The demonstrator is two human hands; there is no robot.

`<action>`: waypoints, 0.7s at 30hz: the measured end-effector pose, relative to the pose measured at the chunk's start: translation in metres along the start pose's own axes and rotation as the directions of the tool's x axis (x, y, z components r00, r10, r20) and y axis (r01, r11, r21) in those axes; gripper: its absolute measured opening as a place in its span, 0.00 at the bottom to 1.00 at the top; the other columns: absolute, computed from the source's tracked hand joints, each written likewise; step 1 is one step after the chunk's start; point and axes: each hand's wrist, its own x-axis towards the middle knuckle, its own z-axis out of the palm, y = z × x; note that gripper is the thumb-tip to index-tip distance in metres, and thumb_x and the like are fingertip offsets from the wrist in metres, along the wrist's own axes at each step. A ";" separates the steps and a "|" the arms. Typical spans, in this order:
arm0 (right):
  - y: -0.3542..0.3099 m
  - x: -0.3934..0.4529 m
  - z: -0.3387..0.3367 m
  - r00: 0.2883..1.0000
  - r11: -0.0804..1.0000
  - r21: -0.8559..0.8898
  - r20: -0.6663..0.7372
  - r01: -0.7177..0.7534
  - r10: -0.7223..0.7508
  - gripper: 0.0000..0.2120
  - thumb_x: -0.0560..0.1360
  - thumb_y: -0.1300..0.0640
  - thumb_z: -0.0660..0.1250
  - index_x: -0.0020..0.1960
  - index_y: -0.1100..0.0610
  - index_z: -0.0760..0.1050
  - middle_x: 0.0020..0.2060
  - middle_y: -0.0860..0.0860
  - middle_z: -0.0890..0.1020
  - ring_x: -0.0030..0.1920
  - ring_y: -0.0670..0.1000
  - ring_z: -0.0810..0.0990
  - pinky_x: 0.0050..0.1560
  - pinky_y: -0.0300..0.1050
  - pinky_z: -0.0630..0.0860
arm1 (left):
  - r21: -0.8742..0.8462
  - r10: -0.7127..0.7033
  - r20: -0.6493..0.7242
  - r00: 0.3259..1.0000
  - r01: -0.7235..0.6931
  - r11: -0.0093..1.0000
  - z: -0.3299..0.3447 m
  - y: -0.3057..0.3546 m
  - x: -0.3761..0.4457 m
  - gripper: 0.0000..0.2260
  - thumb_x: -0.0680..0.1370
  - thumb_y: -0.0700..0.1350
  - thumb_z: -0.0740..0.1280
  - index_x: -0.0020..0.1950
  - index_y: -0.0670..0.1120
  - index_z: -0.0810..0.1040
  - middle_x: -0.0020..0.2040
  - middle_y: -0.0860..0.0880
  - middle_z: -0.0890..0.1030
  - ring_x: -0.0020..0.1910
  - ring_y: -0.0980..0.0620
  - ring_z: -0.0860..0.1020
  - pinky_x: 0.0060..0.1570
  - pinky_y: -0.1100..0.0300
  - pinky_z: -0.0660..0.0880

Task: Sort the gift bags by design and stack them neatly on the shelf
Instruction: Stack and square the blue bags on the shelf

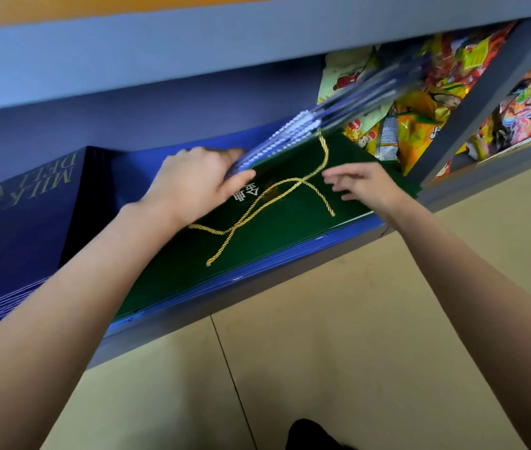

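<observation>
- Sorting looks partly done, as far as one can judge: a navy stack (pixel 20 219) with gold lettering lies flat at the left of the shelf (pixel 257 287), while the middle pile is mixed, with a green bag (pixel 274 228) lying on top of blue bags (pixel 290 251) whose edges show beneath it.
- Left hand (pixel 192 186) grips one end of a bundle of blue bags (pixel 339 108), fingers curled round their edges, lifting it at a tilt above the green bag; the bundle is blurred, so its count cannot be told.
- Right hand (pixel 364 186) hovers just above the green bag's right part with fingers spread and relaxed, holding nothing.
- Green bag is flat and dark, with white characters near the left hand and a twisted gold cord handle (pixel 257 206) sprawled loose across its face.
- Blue bundle shows pale, dotted cord handles (pixel 293 128) at its lifted edges.
- Snack packets (pixel 420 102) crowd the right end of the shelf, just beyond the bags.
- Remaining work, in my judgement: separate green from blue, square up each pile, and tuck the stray cord.
</observation>
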 end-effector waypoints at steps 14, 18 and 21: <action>0.029 -0.066 0.007 0.823 0.967 -0.176 -0.511 0.183 -0.249 0.06 0.74 0.63 0.68 0.50 0.58 0.77 0.40 0.47 0.78 0.39 0.38 0.75 0.43 0.34 0.72 | -0.026 0.161 0.127 0.979 -0.159 0.987 0.067 0.029 -0.041 0.30 0.73 0.59 0.67 0.70 0.44 0.69 0.69 0.46 0.70 0.65 0.43 0.70 0.64 0.48 0.66; 0.022 -0.045 0.000 0.847 0.557 -0.697 0.139 0.451 -0.512 0.21 0.68 0.60 0.75 0.60 0.59 0.76 0.54 0.57 0.75 0.54 0.59 0.71 0.58 0.52 0.70 | -0.053 0.096 0.323 0.941 -0.084 0.995 0.059 0.002 -0.055 0.39 0.72 0.65 0.64 0.77 0.53 0.51 0.76 0.52 0.51 0.73 0.49 0.52 0.71 0.52 0.50; 0.016 -0.036 -0.005 0.857 0.389 -0.792 0.308 0.471 -0.412 0.25 0.70 0.56 0.74 0.64 0.58 0.73 0.57 0.57 0.74 0.57 0.59 0.70 0.58 0.57 0.70 | -0.118 0.046 0.349 0.936 -0.005 0.993 0.058 -0.016 -0.078 0.41 0.68 0.73 0.53 0.76 0.53 0.54 0.75 0.53 0.56 0.71 0.51 0.55 0.70 0.53 0.55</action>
